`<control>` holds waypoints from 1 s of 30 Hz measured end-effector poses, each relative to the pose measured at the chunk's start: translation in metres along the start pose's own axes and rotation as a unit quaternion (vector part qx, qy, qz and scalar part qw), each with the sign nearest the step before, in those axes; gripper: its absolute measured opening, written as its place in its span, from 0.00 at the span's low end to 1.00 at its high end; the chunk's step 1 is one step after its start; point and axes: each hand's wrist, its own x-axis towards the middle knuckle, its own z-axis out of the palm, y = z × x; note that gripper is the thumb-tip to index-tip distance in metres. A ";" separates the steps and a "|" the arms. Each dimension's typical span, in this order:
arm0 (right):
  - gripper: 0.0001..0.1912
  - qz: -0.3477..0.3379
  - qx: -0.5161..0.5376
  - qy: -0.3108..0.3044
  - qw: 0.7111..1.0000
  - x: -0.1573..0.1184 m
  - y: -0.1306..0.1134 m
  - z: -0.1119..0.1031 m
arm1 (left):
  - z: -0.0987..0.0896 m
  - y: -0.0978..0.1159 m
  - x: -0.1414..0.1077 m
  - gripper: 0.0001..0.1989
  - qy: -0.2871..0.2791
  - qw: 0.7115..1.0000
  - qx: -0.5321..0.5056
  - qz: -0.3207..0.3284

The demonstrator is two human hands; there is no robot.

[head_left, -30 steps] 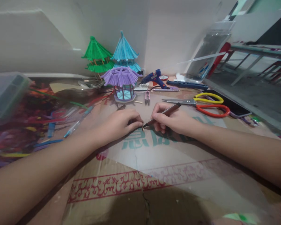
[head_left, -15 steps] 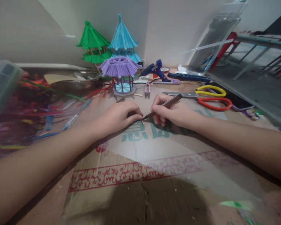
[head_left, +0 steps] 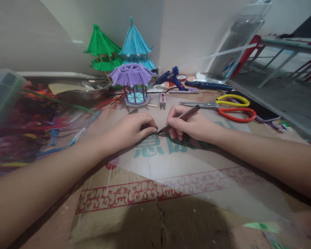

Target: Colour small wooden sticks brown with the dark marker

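Observation:
My right hand (head_left: 182,122) is closed around a brown marker pen (head_left: 188,115), its tip pointing down and left. Between thumb and finger, my left hand (head_left: 140,127) pinches a tiny stick (head_left: 157,136), of which only a short light end shows. The pen tip meets this stick or lies right beside it; I cannot tell which. Under both hands lies a translucent sheet (head_left: 155,164) over printed cardboard (head_left: 114,207). Just beyond them stands a purple pavilion model (head_left: 132,76) with brown posts, and pink thread snips (head_left: 162,100) lie to its right.
Green (head_left: 102,45) and blue (head_left: 136,39) pavilion models stand behind. At the back right are a blue glue gun (head_left: 169,76), scissors with yellow and red handles (head_left: 237,114), a utility knife (head_left: 208,85) and a phone (head_left: 261,109). Pipe cleaners and scraps (head_left: 28,138) crowd the left.
Both hands hold nearly the same place. The pen tip has shifted very slightly left and down at the small stick; the whole view has also moved a little.

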 end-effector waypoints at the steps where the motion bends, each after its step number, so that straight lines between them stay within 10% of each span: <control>1: 0.09 -0.002 -0.001 -0.007 1.000 0.000 0.000 0.000 | 0.000 0.000 0.000 0.06 0.000 1.000 0.001 -0.003; 30: 0.09 0.008 0.016 -0.024 1.000 -0.001 -0.001 -0.002 | -0.001 0.004 -0.001 0.08 -0.007 1.000 0.013 -0.001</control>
